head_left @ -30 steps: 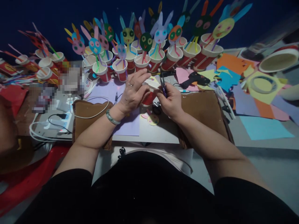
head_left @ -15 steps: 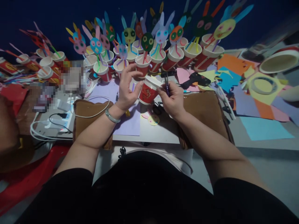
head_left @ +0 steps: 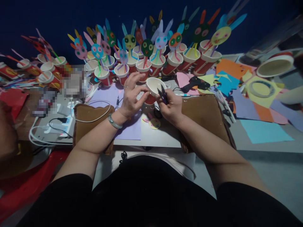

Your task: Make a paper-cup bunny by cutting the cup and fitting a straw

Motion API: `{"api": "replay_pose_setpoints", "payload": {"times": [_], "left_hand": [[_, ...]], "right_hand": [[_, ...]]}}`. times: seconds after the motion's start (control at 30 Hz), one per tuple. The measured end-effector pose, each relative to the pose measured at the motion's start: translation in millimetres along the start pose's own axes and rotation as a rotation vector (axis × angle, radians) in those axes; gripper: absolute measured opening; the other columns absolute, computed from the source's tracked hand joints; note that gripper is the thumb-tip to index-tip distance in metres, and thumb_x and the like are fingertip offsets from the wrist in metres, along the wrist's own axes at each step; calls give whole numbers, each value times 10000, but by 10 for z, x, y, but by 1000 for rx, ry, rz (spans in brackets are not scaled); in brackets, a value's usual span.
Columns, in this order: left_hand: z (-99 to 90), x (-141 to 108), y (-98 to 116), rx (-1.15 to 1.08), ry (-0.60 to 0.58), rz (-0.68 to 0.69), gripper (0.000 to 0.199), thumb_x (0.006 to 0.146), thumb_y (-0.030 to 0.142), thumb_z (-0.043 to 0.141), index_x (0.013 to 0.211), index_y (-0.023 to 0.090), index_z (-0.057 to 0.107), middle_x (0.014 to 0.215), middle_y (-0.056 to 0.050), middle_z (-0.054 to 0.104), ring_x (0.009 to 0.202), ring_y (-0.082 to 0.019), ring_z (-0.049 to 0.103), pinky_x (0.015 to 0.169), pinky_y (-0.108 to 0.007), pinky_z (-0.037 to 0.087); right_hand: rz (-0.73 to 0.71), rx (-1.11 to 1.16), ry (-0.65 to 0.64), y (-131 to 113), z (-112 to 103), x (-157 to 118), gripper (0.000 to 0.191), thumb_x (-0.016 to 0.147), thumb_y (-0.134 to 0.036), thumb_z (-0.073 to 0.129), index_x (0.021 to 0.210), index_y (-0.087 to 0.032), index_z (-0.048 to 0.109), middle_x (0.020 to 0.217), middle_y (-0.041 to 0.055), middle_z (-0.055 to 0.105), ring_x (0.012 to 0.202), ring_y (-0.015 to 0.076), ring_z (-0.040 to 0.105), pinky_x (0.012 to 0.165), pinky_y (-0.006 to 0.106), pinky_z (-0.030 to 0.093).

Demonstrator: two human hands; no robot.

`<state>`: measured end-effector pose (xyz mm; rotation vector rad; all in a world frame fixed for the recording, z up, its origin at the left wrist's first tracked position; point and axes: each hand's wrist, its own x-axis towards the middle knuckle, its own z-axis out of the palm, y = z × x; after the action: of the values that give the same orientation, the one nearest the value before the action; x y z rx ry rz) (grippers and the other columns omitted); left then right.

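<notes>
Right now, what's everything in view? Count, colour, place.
Handled paper cup: one, red-white, centre
Scissors: one, black-purple, over cup
Rabbit cutout: one, yellow-pink, below cup
Rabbit heads: many, multicoloured, back
Standing cups: many, red-white, back
Container: one, red-white, far right
Cushions: two, brown, both sides
Papers: several, multicoloured, mostly right
Tape roll: one, whitish, right
Pen: one, dark, left of centre
Power strip: one, white, left
Coworker's arm: one, far left
Left hand: one, beside cup
Right hand: one, gripping scissors
</notes>
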<state>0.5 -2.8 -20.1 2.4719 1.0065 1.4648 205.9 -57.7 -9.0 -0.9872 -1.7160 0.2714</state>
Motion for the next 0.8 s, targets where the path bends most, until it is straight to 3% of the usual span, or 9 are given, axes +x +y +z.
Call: {"api": "replay_pose_setpoints", "payload": {"times": [0.23, 0.47, 0.57, 0.7, 0.8], "left_hand": [[22, -15, 38, -80, -29, -3, 498, 1029, 713, 455, 1073, 260, 657, 1516, -116, 630, 1556, -327, 493, 1369, -627, 256], [-16, 1, 122, -81, -57, 117, 385, 1050, 611, 502, 1070, 253, 642, 1574, -120, 594, 1592, -322, 451, 1363, -590, 284], [-32, 11, 135, -151, -55, 25, 429, 1057, 646, 450, 1005, 262, 633, 1560, -90, 607, 1587, -312, 446, 1363, -602, 281], [-18, 33, 42, -278, 123, -36, 417, 1102, 547, 393, 863, 266, 587, 1375, -56, 695, 1422, -247, 596, 1265, -549, 429], [-6, 61, -42, -344, 126, -117, 348, 1043, 629, 521, 1063, 294, 615, 1394, -77, 672, 1354, -247, 657, 1169, -498, 526]], "right_hand": [[40, -22, -24, 7, -13, -35, 105, 904, -325, 595, 922, -231, 637, 701, -2, 579, 578, 150, 484, 620, 323, 437], [157, -1, -5, -23, -73, -16, 334, 998, -565, 564, 898, -252, 624, 706, 14, 561, 634, 183, 515, 667, 381, 496], [170, 20, 28, 1, -75, 7, 431, 1023, -661, 529, 891, -258, 612, 726, 14, 546, 673, 192, 519, 683, 397, 505], [222, 97, 47, 45, -53, 44, 482, 1020, -726, 524, 897, -265, 591, 745, 7, 533, 686, 185, 513, 676, 387, 503], [226, 149, 28, 46, -57, 69, 518, 999, -765, 536, 889, -262, 588, 752, 9, 542, 692, 183, 519, 675, 384, 506]]}}
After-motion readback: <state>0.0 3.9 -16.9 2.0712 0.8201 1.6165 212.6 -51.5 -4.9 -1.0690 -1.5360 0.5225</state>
